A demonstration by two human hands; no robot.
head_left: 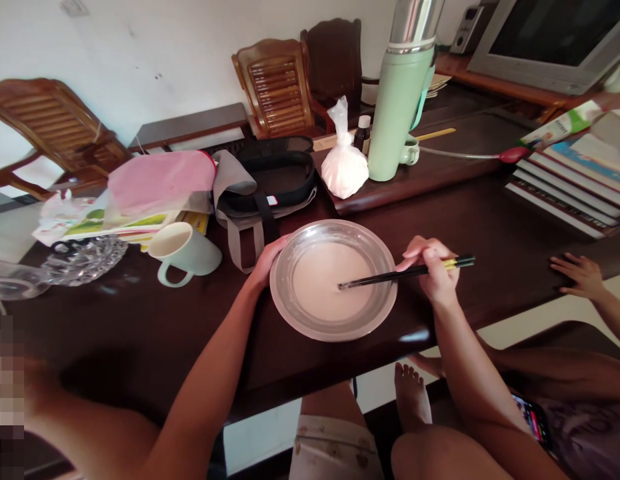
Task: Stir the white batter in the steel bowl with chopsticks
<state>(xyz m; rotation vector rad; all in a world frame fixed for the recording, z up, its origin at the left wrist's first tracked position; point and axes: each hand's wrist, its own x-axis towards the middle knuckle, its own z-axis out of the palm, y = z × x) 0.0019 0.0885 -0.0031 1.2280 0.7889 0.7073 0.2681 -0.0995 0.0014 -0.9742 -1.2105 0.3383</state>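
Note:
A metal bowl [279, 297] stands on the dark table, with a pale, milky liquid [325, 273] in it. My left hand [271, 259] holds the bowl's left side; its fingertips are mostly hidden at the rim. In my right hand [434, 267] is a pair of black chopsticks [385, 277] with yellow bands near the upper ends. They slant over the bowl's right rim, and their tips dip into the liquid near the middle. Behind the bowl sits a tied clear plastic bag of white powder [345, 173].
A pale mug [197, 253] and a glass dish [87, 263] stand to the left. Behind are a grey-black bag [270, 180] and a tall green thermos [403, 113]. Books [575, 180] are stacked right. Other people sit on both sides; one person's hand [580, 277] rests at the table edge.

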